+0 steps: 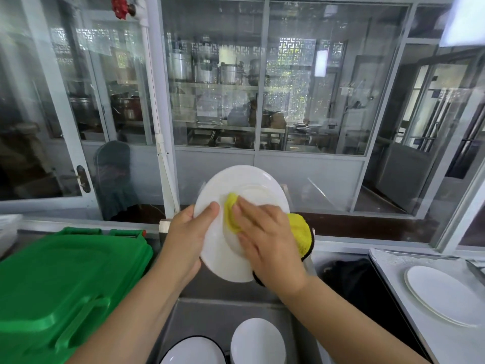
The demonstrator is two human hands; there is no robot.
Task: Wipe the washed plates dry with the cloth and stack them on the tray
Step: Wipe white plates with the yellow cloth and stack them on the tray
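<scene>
a commercial kitchen: big steel pots (207,72) on shelves behind glass, steel sink (236,308) below.

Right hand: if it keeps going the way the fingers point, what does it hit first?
The right hand lies flat on the yellow cloth, fingers pointing up-left across the plate. Straight on, it would likely meet the left hand's thumb on the plate rim first, though depth is unclear.

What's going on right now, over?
Left hand grips white plate by its rim. Right hand presses yellow cloth on it. Dried plates on tray. Nothing in the way.
</scene>
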